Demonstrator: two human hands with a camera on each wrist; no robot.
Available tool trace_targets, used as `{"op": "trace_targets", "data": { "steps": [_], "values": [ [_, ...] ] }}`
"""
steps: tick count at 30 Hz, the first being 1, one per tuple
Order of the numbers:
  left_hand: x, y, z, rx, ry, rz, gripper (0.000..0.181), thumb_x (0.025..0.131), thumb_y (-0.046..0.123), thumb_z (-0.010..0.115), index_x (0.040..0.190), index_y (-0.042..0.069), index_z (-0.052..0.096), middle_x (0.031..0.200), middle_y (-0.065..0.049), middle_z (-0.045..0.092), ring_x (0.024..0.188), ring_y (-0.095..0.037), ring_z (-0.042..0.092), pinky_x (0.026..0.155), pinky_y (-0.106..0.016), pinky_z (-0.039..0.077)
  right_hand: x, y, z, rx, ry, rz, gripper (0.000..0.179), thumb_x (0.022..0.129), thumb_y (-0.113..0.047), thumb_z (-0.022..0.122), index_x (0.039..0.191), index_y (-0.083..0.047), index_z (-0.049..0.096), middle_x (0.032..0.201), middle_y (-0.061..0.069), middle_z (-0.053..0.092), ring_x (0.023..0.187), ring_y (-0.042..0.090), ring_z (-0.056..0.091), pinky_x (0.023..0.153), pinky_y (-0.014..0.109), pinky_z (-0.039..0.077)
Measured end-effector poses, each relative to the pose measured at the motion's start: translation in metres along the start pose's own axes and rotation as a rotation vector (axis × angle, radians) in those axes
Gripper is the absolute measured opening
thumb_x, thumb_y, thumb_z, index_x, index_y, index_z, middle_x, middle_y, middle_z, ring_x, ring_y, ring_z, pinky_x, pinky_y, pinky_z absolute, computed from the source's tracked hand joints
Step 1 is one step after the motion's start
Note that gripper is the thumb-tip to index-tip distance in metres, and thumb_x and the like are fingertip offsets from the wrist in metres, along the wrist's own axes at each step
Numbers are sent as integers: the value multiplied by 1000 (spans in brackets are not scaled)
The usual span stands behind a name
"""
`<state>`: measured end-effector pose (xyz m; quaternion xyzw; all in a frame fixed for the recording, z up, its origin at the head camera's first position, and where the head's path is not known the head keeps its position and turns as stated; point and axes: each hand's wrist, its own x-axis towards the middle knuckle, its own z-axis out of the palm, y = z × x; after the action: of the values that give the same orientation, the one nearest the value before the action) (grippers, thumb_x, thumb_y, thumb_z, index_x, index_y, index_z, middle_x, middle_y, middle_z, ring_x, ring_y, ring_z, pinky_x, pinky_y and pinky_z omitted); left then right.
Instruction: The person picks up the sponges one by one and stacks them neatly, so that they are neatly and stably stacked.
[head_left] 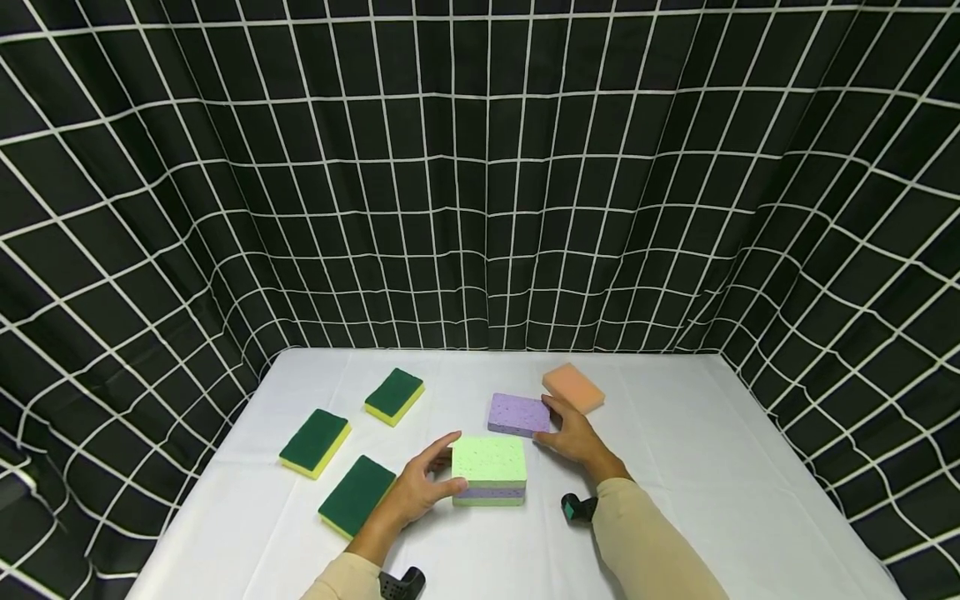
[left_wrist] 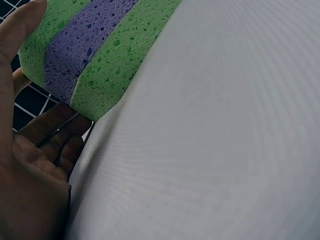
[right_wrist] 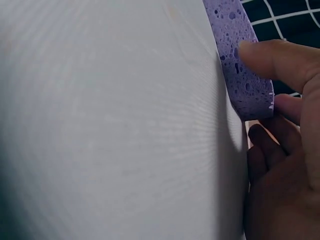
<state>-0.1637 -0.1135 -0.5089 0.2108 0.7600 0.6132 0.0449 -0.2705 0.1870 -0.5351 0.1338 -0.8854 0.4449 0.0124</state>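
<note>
Three sponges are stacked at the middle front of the table: a light green sponge [head_left: 489,460] on top, a purple one [left_wrist: 75,52] between, another green one [left_wrist: 112,75] at the bottom. My left hand [head_left: 416,490] holds the stack by its left end, thumb at the near face and fingers round the far side. Just behind the stack, a single purple sponge [head_left: 519,412] lies flat. My right hand [head_left: 573,435] grips its right end, with the thumb [right_wrist: 260,54] on the near side and the index finger at the far corner.
An orange sponge [head_left: 573,387] lies behind my right hand. On the left are green-and-yellow scouring sponges: one at the back [head_left: 395,395], one farther left [head_left: 315,442], and one beside my left forearm [head_left: 356,496]. Black grid-patterned curtains [head_left: 487,183] surround the white table [head_left: 720,467].
</note>
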Motion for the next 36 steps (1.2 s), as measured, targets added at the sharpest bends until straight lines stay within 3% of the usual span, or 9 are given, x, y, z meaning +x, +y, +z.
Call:
{"op": "trace_targets", "data": {
  "steps": [9, 17, 21, 25, 33, 36],
  "values": [
    [0, 1, -1, -14, -8, 18, 70, 84, 7, 73, 146, 3, 40, 121, -16, 57, 110, -34, 51, 96, -57, 36, -4, -2, -4, 55, 55, 17, 73, 77, -4, 78, 140, 9, 43, 145, 24, 39, 134, 37, 34, 109, 44, 26],
    [1, -3, -1, -10, 1, 25, 70, 84, 8, 74, 145, 5, 41, 121, -15, 57, 110, -34, 52, 95, -58, 36, -11, -3, -13, 138, 89, -76, 73, 77, 3, 77, 140, 12, 40, 139, 24, 45, 128, 39, 42, 104, 44, 35],
    [1, -5, 0, -8, 9, 17, 71, 84, 8, 75, 146, 6, 41, 121, -14, 58, 109, -32, 52, 94, -57, 37, -17, -23, -24, 193, 88, -157, 72, 78, 8, 75, 138, 17, 37, 138, 31, 41, 128, 45, 39, 103, 51, 33],
    [1, -4, 0, -16, 12, 11, 70, 83, 7, 75, 145, 5, 41, 121, -14, 58, 109, -32, 52, 94, -57, 37, -25, -53, -37, 252, 93, -181, 71, 78, 9, 73, 137, 18, 37, 138, 35, 39, 128, 47, 37, 103, 55, 30],
    [0, -1, 0, -21, 12, -5, 70, 83, 7, 75, 145, 4, 42, 121, -14, 58, 110, -31, 52, 95, -56, 37, -34, -76, -46, 330, 100, -206, 68, 77, 13, 71, 136, 20, 37, 139, 35, 37, 127, 47, 38, 99, 22, 36],
    [1, 0, -1, -13, 15, -5, 70, 83, 6, 75, 145, 4, 42, 121, -14, 58, 109, -30, 52, 95, -55, 37, -37, -80, -48, 326, 109, -223, 68, 77, 14, 71, 136, 20, 38, 139, 34, 38, 126, 46, 40, 101, 35, 37]
  ]
}}
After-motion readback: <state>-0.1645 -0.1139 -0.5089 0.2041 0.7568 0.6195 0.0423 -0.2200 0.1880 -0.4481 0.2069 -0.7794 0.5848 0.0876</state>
